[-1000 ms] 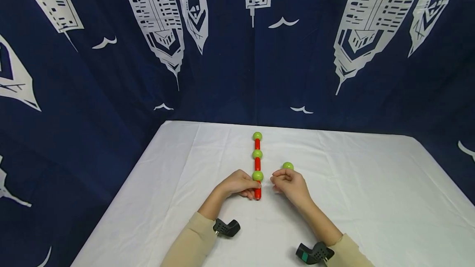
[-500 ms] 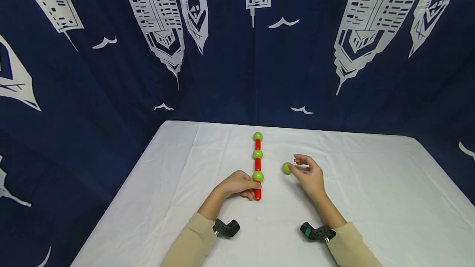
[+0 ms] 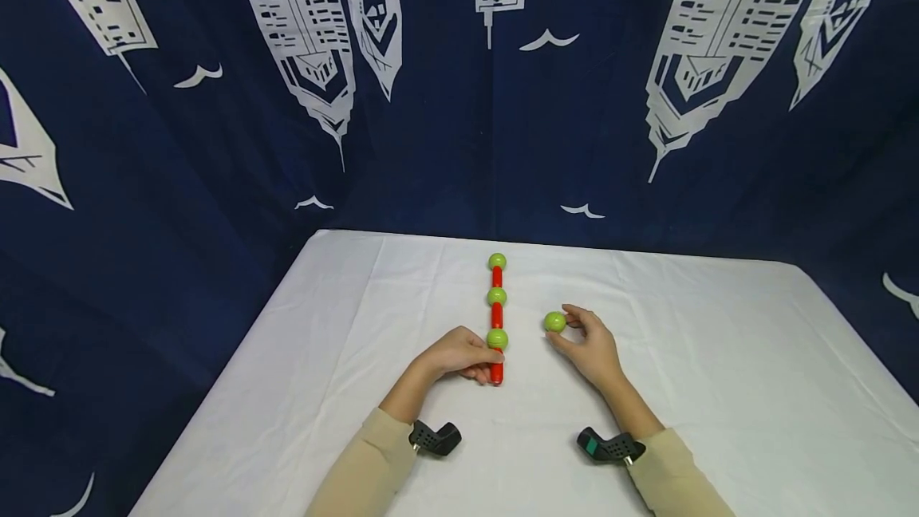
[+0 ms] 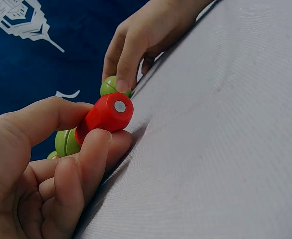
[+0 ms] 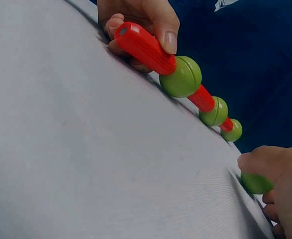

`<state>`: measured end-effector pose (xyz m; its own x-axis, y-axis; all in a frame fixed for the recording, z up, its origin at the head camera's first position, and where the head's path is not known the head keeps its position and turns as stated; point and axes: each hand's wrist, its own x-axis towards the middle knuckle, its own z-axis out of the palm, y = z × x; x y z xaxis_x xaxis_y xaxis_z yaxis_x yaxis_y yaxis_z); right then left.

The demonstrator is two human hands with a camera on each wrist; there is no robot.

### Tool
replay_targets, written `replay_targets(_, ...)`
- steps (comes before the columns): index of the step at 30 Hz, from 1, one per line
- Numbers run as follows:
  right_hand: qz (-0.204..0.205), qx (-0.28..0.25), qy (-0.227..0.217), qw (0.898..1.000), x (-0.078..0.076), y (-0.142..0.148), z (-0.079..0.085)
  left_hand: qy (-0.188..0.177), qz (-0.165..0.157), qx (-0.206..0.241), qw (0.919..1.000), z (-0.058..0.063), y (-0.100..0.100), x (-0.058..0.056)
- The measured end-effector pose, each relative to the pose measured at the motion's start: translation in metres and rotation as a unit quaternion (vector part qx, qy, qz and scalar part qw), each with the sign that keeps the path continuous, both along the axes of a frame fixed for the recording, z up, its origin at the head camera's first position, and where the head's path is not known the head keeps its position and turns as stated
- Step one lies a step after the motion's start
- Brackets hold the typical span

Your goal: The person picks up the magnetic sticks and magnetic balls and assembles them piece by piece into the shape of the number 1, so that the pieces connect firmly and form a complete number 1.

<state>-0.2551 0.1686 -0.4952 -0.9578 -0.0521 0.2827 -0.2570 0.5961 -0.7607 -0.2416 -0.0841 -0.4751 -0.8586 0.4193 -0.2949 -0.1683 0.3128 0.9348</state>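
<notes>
A straight chain of red rods and green balls lies on the white cloth, pointing away from me. My left hand (image 3: 459, 353) pinches its nearest red rod (image 3: 497, 373) between thumb and fingers. That rod's free end shows a round silver disc (image 4: 120, 106) in the left wrist view. Beyond it come the near green ball (image 5: 181, 77), a middle ball (image 5: 214, 111) and a far ball (image 5: 231, 130), joined by red rods. To the right of the chain, my right hand (image 3: 592, 351) holds a loose green ball (image 3: 555, 321) between thumb and fingertips, low over the cloth.
A white cloth (image 3: 718, 373) covers the table, its far edge just past the chain. Behind it hangs a dark blue curtain (image 3: 445, 158) with white building prints. Each wrist carries a black camera, such as the one on the right wrist (image 3: 610, 447).
My right hand has moved right from beside the chain, reached round the loose green ball and now pinches it. The left hand keeps its grip on the near rod.
</notes>
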Motion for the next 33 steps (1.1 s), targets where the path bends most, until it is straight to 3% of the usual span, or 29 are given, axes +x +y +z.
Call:
replay_targets(6,0.003,0.028,0.034,0.999,0.001,-0.001,-0.002,0.001,-0.001,-0.004,1.0000,0.002,0.000,0.002)
replay_targets(12,-0.005,0.020,0.041,0.999,0.003,-0.002,-0.002,0.004,-0.004,-0.004,1.0000,0.003,0.000,0.002)
replay_targets(19,-0.011,-0.035,0.027,0.999,0.004,-0.001,-0.001,0.009,-0.008,-0.002,0.9999,0.002,0.000,0.001)
replay_targets(26,-0.038,-0.049,0.015,0.998,0.003,-0.002,0.001,0.012,-0.007,0.001,0.9999,0.001,0.000,0.001)
replay_targets(33,-0.031,-0.075,-0.028,0.996,0.006,-0.008,0.011,0.008,-0.002,0.000,1.0000,0.001,0.000,0.001)
